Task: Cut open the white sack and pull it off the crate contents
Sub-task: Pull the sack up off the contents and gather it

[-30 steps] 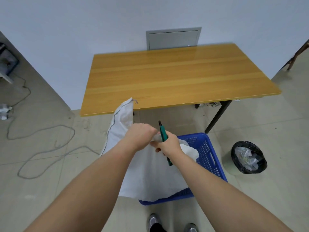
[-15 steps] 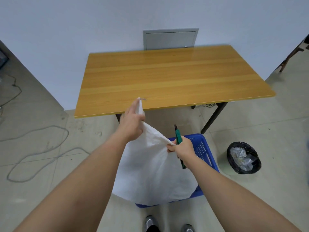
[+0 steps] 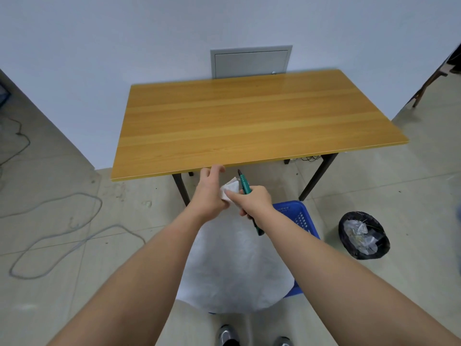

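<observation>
The white sack (image 3: 237, 265) hangs in front of me, bunched at its top and held up by both hands. My left hand (image 3: 209, 196) pinches the gathered top of the sack, with its index finger stretched up. My right hand (image 3: 252, 199) holds the same bunched top and also grips green-handled scissors (image 3: 245, 186), tip pointing up. The blue crate (image 3: 301, 218) stands on the floor behind the sack; only its right side shows. Its contents are hidden.
A wooden table (image 3: 249, 121) with black legs stands just ahead, its near edge right above my hands. A black-lined waste bin (image 3: 363, 236) sits on the floor to the right. A grey cable (image 3: 62, 236) loops across the floor at left. My shoes (image 3: 228, 335) show below.
My hands have come together at the sack's top, which was spread between them half a second ago. The sack now hangs lower and covers more of the crate.
</observation>
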